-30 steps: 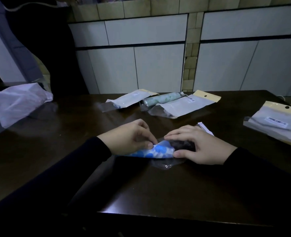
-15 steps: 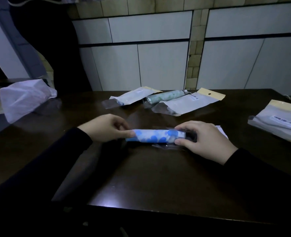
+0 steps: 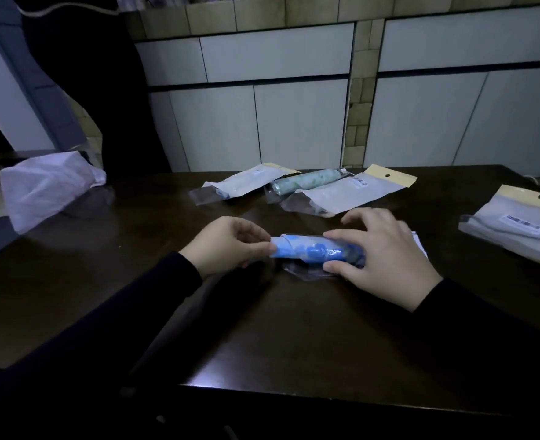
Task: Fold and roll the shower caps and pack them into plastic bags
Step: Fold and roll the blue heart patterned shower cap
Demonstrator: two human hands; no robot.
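Note:
A rolled blue-and-white shower cap (image 3: 306,249) lies sideways on the dark table (image 3: 262,328), its right end inside a clear plastic bag (image 3: 306,272) that lies under it. My left hand (image 3: 227,246) pinches the roll's left end with thumb and fingers. My right hand (image 3: 386,258) holds the roll's right end and the bag's mouth between thumb and forefinger, the other fingers spread above.
Behind lie three packed bags: a white one (image 3: 246,185), a green roll in clear plastic (image 3: 306,185), and a yellow-topped one (image 3: 351,193). A stack of bags (image 3: 516,227) sits at the right edge, a crumpled white bag (image 3: 43,188) far left. White cabinets stand beyond.
The roll went from half hidden under both hands to stretched out lengthwise. Both hands now hold its ends, and its right end sits further into the bag.

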